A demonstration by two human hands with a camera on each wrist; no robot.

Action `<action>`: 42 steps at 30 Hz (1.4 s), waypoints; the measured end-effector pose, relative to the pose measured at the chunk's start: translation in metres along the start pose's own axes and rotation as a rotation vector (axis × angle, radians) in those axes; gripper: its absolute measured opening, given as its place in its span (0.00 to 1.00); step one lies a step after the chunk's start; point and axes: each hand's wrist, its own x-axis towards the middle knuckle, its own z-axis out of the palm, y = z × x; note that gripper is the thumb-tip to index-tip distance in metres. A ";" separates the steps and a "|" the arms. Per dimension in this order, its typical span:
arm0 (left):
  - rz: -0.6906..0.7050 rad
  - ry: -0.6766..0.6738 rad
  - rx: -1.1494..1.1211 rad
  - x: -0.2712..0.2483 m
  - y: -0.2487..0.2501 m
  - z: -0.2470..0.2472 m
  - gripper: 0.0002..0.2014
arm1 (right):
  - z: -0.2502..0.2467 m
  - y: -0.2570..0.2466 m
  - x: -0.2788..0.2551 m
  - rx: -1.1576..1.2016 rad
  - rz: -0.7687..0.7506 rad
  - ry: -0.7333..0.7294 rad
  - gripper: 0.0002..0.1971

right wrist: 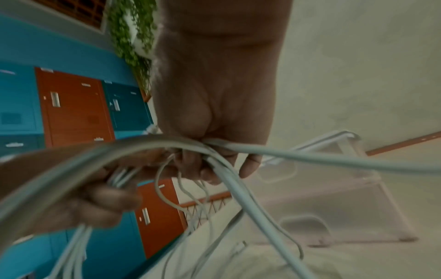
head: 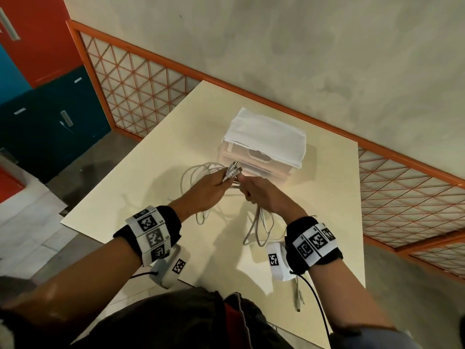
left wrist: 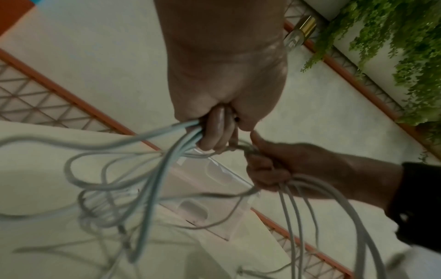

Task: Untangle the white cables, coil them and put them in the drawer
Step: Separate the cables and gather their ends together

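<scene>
Head view: both hands meet above a cream surface | left hand grips a bundle of white cables, plug ends poking up | right hand clenches more strands, loops trailing onto the surface | clear drawer unit topped by white cloth just beyond | orange lattice railing behind.

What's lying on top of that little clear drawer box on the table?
A folded white cloth covers the top of the clear drawer box, draping a little over its front. Anything beneath the cloth is hidden. The drawers look closed; their contents cannot be made out.
</scene>
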 end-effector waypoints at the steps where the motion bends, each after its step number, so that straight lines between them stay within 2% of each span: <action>1: -0.005 0.014 -0.031 0.000 0.002 0.004 0.15 | -0.003 -0.004 -0.002 0.029 -0.010 0.013 0.25; 3: 0.023 0.043 -0.022 0.000 0.007 0.007 0.14 | -0.007 -0.009 -0.006 0.037 -0.027 0.028 0.26; 8: 0.008 -0.016 0.073 0.003 0.016 0.006 0.10 | -0.009 -0.005 -0.014 0.000 -0.032 0.074 0.32; 10: 0.021 0.015 0.081 0.003 0.015 0.002 0.13 | -0.014 0.003 -0.017 -0.015 -0.029 0.124 0.34; 18: 0.075 0.231 0.144 0.000 0.021 -0.011 0.23 | -0.028 0.038 -0.017 0.013 -0.025 0.275 0.20; 20: 0.086 0.250 0.166 -0.001 0.023 -0.016 0.23 | -0.027 0.043 -0.021 -0.012 -0.022 0.264 0.18; 23: 0.119 0.269 0.195 -0.002 0.023 -0.018 0.22 | -0.023 0.041 -0.024 0.027 0.036 0.169 0.17; 26: 0.061 0.289 0.165 -0.002 0.019 -0.020 0.21 | -0.026 0.041 -0.025 0.142 0.021 0.087 0.15; 28: 0.026 0.284 0.148 -0.003 0.018 -0.024 0.21 | -0.030 0.041 -0.026 0.212 -0.015 0.072 0.09; 30: 0.016 0.264 0.169 -0.007 0.019 -0.025 0.19 | -0.033 0.039 -0.026 0.244 -0.023 0.143 0.05; 33: 0.014 0.251 0.211 -0.011 0.019 -0.025 0.17 | -0.034 0.040 -0.020 0.178 -0.033 0.306 0.07; 37: 0.000 0.248 0.199 -0.015 0.020 -0.027 0.16 | -0.027 0.046 -0.015 0.136 -0.005 0.449 0.06; 40: -0.008 0.275 0.183 -0.018 0.019 -0.032 0.19 | -0.026 0.057 -0.016 0.130 0.070 0.604 0.07; 42: -0.015 0.322 0.149 -0.019 0.015 -0.040 0.22 | -0.031 0.074 -0.021 0.123 0.188 0.669 0.11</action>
